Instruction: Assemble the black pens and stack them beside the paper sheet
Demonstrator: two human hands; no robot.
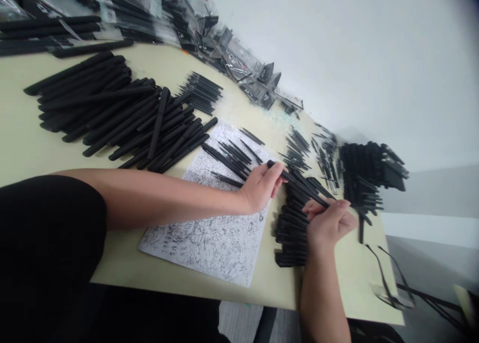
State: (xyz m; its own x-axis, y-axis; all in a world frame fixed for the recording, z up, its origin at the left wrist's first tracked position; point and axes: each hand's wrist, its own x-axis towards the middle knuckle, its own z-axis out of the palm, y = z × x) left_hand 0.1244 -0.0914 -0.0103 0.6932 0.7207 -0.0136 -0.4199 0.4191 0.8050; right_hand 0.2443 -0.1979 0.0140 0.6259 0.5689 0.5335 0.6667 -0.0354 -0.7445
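A slim black pen (304,187) slants between my two hands above the table. My left hand (263,187) is closed round its upper end, over the right part of a scribbled sheet of paper (209,248). At the lower end, my right hand (331,224) pinches the pen with curled fingers. Beneath and beside the right hand lies a row of black pens (290,236), partly hidden by it. Several thin dark pens or refills (234,156) rest on the paper just beyond my left hand.
A large heap of black pen barrels (112,108) lies at the left. Thin refills (202,91) are bunched behind it. Crumpled plastic packets (247,69) line the wall. Stacked black pen parts (368,168) and eyeglasses (389,293) are at the right, near the table's edge.
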